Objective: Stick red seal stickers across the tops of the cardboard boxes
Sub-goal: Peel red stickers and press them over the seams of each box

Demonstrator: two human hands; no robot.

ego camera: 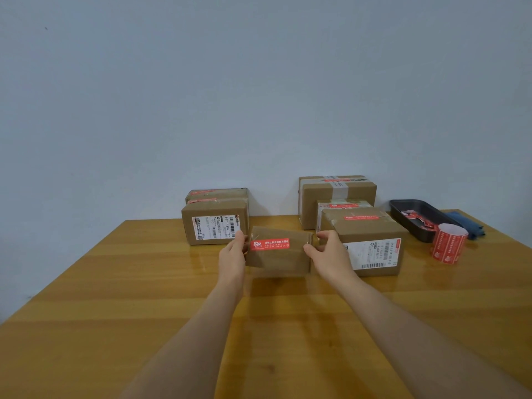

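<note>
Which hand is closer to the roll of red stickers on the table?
Right. The right hand grips the held box's end nearer the sticker roll; the left hand grips its far end.

- A glossy wooden table [115, 283] stood against a pale wall.
- At its back left sat a cardboard box [214, 224] with a white label, another box [217, 194] just behind it.
- At back right, three boxes [371, 249] clustered together.
- Farther right lay a dark tray [414, 207], a blue cloth [466, 223] beside it, and an upright red sticker roll [447, 244].
</note>
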